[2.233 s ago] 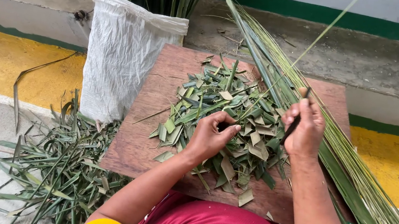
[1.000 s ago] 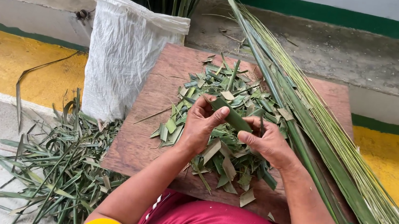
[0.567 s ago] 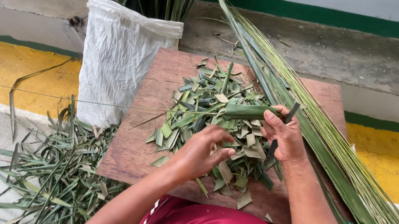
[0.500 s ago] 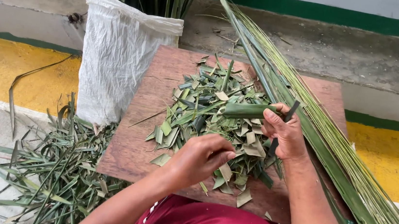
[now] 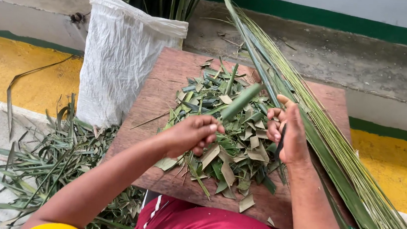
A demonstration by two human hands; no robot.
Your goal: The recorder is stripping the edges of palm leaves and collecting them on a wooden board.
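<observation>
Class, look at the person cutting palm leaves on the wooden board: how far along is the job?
Done: a heap of cut leaf pieces covers the wooden board, and trimmed scraps litter the floor.

In hand: the left hand pinches a green leaf strip; the right hand grips a dark tool, hard to identify.

Left: a long bundle of stalks lies alongside, and the white sack holds more leaves.

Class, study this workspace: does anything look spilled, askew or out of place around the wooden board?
Yes. Leaf scraps lie strewn over the floor left of the wooden board, beside the white sack rather than in it. The long strips overhang the board's right edge at a slant. The left hand rests on the cut pieces.
</observation>
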